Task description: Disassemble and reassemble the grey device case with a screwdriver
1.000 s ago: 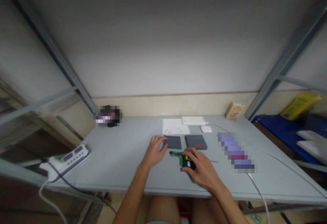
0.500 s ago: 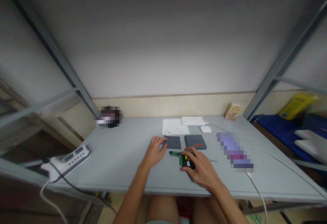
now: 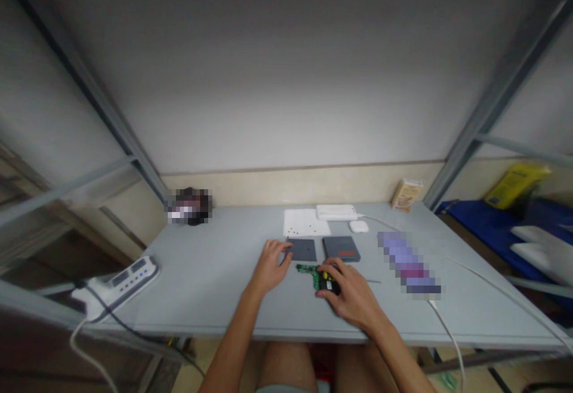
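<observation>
Hardly anything has moved since a second ago: both hands keep their places, and only the view has swung slightly, so the things at the right sit a little further left in it. The right hand (image 3: 351,288) grips a black block (image 3: 328,285), its fingers bent over the top and its thumb along the near side. The block is small and dark, with a yellow patch on its upper part and a small white mark below; the hand covers its right side. Joined to it or lying right against it is a green circuit board (image 3: 307,268), running down the block's left side and reaching left in a narrow arm that ends in a dark tip. Both are on the pale grey table (image 3: 215,273) in front of the person, nearer than a flat dark grey panel (image 3: 303,250) and a grey case (image 3: 341,248) with an orange-red mark. At the panel's left edge is the left hand (image 3: 270,264), thumb and forefinger slightly parted; whether they pinch anything I cannot tell. Behind the panel lies white paper (image 3: 302,221) dotted with dark specks.
</observation>
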A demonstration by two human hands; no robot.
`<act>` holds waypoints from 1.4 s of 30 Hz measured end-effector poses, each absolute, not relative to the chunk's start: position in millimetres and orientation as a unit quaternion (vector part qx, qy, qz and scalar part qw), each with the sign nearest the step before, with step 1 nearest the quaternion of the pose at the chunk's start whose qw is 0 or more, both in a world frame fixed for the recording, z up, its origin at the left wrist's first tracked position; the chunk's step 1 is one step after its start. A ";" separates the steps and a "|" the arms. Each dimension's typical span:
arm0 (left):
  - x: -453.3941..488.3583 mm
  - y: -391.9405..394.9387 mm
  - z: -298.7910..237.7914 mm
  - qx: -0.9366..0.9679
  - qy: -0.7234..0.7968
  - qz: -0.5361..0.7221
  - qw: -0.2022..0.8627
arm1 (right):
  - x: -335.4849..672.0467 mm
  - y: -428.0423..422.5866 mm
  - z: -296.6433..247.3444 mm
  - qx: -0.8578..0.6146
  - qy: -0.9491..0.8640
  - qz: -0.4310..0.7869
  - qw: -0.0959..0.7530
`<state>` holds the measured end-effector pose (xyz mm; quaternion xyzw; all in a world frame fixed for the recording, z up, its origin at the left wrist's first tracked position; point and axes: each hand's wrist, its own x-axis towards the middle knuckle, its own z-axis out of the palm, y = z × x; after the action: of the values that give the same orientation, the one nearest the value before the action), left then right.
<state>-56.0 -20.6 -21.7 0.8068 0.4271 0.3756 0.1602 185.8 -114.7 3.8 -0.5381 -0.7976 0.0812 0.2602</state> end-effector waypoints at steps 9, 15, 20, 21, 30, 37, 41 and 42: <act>-56.1 -21.7 -21.8 0.811 0.429 0.367 0.152 | 188.6 -113.9 1.7 -0.550 -0.783 0.080 0.277; -55.5 -23.1 -19.3 0.816 0.421 0.367 0.150 | 190.8 -108.3 -8.2 -0.596 -0.750 0.038 0.285; -56.0 -25.0 -17.1 0.817 0.421 0.365 0.149 | 189.8 -107.5 -10.9 -0.619 -0.730 0.005 0.290; -56.3 -25.2 -17.1 0.817 0.421 0.363 0.151 | 189.7 -107.4 -11.6 -0.624 -0.725 -0.001 0.291; -56.7 -25.7 -16.0 0.817 0.423 0.358 0.161 | 191.7 -111.7 -6.7 -0.605 -0.736 0.028 0.304; -57.4 -24.9 -16.7 0.822 0.422 0.348 0.156 | 189.7 -117.3 1.0 -0.528 -0.802 0.077 0.269; -57.5 -24.1 -20.4 0.817 0.429 0.352 0.155 | 188.1 -116.3 0.8 -0.539 -0.799 0.081 0.255; -57.4 -23.9 -21.1 0.814 0.431 0.357 0.154 | 187.7 -116.2 1.1 -0.541 -0.798 0.082 0.253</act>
<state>-57.4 -23.9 -21.1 0.8139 0.4315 0.3571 0.1543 187.7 -116.2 1.1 -0.5410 -0.7980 0.0820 0.2528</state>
